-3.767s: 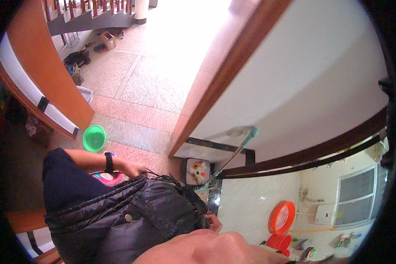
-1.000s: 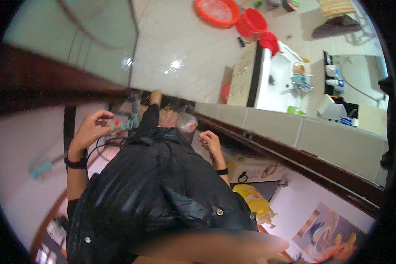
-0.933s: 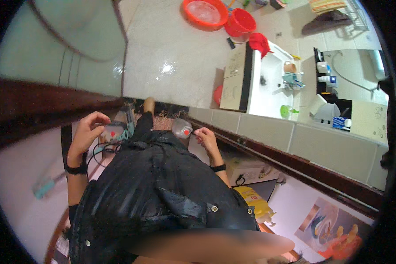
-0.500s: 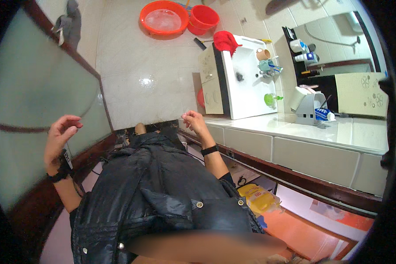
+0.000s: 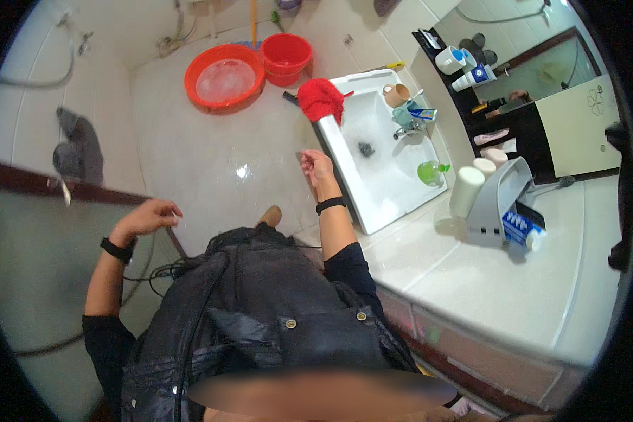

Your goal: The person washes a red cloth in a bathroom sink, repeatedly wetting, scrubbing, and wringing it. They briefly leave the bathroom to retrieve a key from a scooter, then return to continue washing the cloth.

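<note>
Where the white sink (image 5: 390,179) adjoins the surface (image 5: 527,281), my right hand (image 5: 316,169) hangs just beside its rim, fingers loosely parted. My left hand (image 5: 148,216), thumb and fingers apart, is near the frosted partition (image 5: 63,246). Beyond: red cloth (image 5: 320,98) on the sink's corner, orange basin (image 5: 225,107).

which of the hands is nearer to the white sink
Right. The right hand is close beside the white sink's left edge in the picture; the left hand is much farther off to its left.
</note>
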The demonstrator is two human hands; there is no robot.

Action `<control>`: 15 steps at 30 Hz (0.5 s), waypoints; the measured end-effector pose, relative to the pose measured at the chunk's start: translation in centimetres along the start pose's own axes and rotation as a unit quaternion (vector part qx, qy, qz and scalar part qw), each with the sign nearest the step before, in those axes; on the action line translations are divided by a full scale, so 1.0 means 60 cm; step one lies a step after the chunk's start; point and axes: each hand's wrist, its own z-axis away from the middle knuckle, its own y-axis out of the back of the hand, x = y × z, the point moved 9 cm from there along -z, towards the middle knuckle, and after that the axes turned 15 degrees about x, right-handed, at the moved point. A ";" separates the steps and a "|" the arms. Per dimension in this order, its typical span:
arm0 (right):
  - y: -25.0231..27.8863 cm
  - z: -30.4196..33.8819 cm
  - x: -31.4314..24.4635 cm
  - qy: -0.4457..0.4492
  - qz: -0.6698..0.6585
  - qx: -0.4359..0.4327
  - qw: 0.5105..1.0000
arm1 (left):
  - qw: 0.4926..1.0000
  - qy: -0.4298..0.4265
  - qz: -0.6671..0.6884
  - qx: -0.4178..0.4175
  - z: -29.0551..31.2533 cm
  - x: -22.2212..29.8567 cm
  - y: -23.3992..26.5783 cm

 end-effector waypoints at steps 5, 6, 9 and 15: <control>0.092 -0.153 -0.079 0.024 -0.054 0.145 0.988 | 0.987 0.004 -0.155 -0.042 -0.172 0.071 -0.035; 0.107 -0.173 -0.097 0.029 -0.056 0.171 0.983 | 0.987 -0.021 -0.158 -0.032 -0.206 0.094 -0.030; 0.131 -0.207 -0.157 0.076 -0.032 0.192 0.978 | 0.985 -0.085 -0.149 -0.004 -0.302 0.162 -0.011; 0.152 -0.259 -0.258 0.233 0.166 0.259 0.923 | 0.969 -0.145 -0.186 -0.074 -0.507 0.277 -0.028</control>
